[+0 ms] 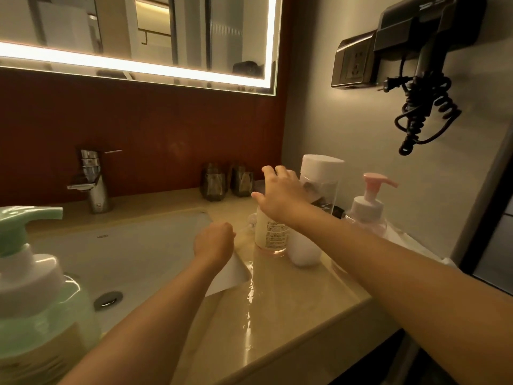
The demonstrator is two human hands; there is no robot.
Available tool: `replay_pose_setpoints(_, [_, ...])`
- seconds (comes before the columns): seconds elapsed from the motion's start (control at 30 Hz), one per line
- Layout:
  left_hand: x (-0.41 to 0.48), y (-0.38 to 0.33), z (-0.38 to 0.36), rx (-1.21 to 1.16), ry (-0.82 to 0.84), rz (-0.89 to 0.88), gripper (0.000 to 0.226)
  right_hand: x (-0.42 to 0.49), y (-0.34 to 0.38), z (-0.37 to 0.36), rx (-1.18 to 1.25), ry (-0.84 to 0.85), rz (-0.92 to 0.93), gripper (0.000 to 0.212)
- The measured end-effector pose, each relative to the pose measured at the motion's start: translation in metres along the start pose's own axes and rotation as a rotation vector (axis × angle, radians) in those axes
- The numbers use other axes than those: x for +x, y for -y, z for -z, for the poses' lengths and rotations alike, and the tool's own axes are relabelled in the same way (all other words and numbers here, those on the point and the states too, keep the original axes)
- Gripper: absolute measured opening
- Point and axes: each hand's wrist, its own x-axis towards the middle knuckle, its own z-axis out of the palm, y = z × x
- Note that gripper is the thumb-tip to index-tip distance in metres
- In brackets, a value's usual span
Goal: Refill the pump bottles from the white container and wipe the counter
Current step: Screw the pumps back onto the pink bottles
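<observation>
My left hand (214, 241) is curled into a fist and grips a white cloth (233, 273) on the counter (291, 315) at the sink's right edge. My right hand (280, 194) hovers palm down with fingers spread over a clear bottle (270, 236) that has a label and a little pinkish liquid; the hand hides the bottle's top. A round white container (304, 252) stands just right of that bottle. Behind are a tall clear bottle with a white cap (322, 173) and a pink pump bottle (369, 207). A green pump bottle (36, 287) fills the near left.
The white sink basin (133, 251) with its drain (108, 300) lies left of my hands, the chrome faucet (94, 182) behind it. Two dark glasses (226, 180) stand at the back wall. A hair dryer (422, 59) with a coiled cord hangs on the right wall.
</observation>
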Motion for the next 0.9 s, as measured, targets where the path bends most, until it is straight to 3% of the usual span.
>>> replay_pose_setpoints(0.17, [-0.001,0.008,0.005,-0.231,-0.005,0.181,0.027,0.006,0.006,-0.003,-0.161,0.151,-0.068,0.052])
replay_pose_setpoints(0.5, [-0.027,0.013,0.021,-0.879,-0.16,0.45,0.025,0.003,-0.001,-0.006,-0.064,0.141,-0.059,0.041])
replay_pose_setpoints(0.9, [-0.052,0.003,0.054,-1.242,-0.29,0.421,0.023,-0.019,0.016,0.018,0.063,0.21,0.076,0.03])
